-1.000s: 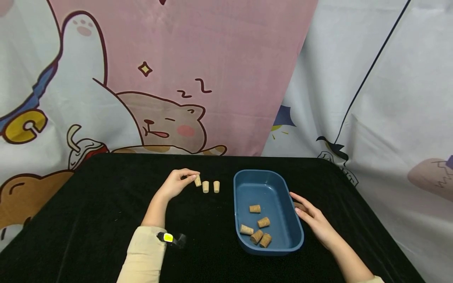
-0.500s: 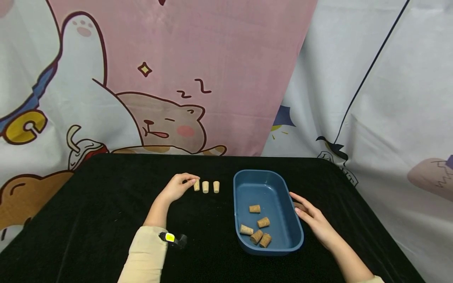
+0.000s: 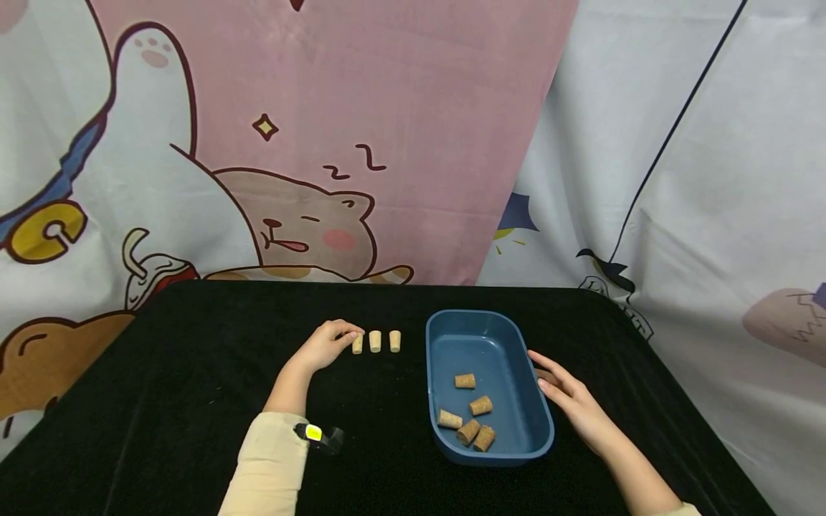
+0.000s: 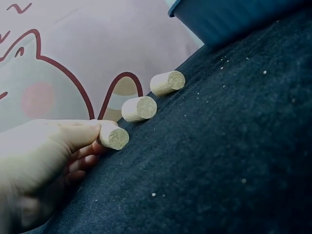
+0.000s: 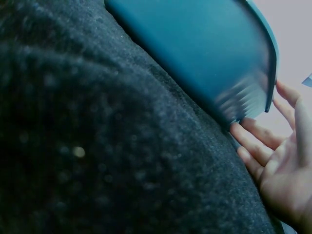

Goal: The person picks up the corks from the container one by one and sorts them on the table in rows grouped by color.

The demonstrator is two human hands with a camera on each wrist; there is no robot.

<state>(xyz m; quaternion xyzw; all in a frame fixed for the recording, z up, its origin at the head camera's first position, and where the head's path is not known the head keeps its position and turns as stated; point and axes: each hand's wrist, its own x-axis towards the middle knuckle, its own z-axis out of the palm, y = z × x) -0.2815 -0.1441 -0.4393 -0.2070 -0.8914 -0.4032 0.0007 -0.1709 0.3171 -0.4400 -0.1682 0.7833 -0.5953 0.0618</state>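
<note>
My left hand [image 3: 323, 345] pinches a pale cork stopper [image 3: 357, 345] between thumb and fingers. The cork stands upright on the black cloth, at the left end of a short row. Beside it two more cork stoppers, a middle one [image 4: 140, 108] and a right one [image 4: 167, 83], stand upright with small gaps between them. To the right of the row lies a blue rectangular tub [image 3: 434, 358]. Several corks, among them a brown cork [image 3: 480, 405], lie on their sides in its near half. With relaxed fingers, my right hand [image 3: 574, 408] touches the tub's right wall.
Black cloth [image 3: 193, 401] covers the table. A printed curtain [image 3: 439, 143] hangs right behind the table's far edge. Small pale specks are scattered on the cloth. A small dark device with a yellow light [image 3: 313, 433] sits at the left wrist.
My left hand has lowered the tilted cork to the cloth and shifted it slightly left and nearer; it is now upright in line with the other two. The right hand and tub stay put.
</note>
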